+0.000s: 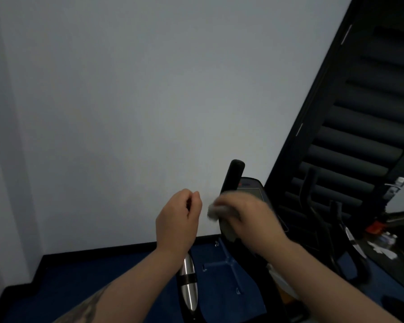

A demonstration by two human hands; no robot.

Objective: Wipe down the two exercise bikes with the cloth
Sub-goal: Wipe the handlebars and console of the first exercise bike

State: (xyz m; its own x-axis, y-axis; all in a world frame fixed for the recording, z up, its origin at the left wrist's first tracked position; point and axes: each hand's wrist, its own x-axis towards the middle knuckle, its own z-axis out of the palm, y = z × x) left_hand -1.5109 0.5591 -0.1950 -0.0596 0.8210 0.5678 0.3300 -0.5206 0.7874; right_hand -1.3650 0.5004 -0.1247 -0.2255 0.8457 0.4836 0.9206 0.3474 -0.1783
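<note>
My right hand (247, 217) is blurred and grips a small white cloth (214, 210) against the black upright handle (231, 180) of the near exercise bike. Behind that handle sits the bike's console (254, 190). My left hand (180, 215) hovers just left of the cloth with its fingers curled, holding nothing. Below my left wrist shows a silver and black grip (188, 283) of the same bike. A second bike's dark handlebars (313, 190) stand to the right.
A bare pale wall (149, 89) fills most of the view. A black louvred door (359, 113) stands at the right. Blue carpet (103, 276) covers the floor, with white scraps and small bottles (385, 243) at far right.
</note>
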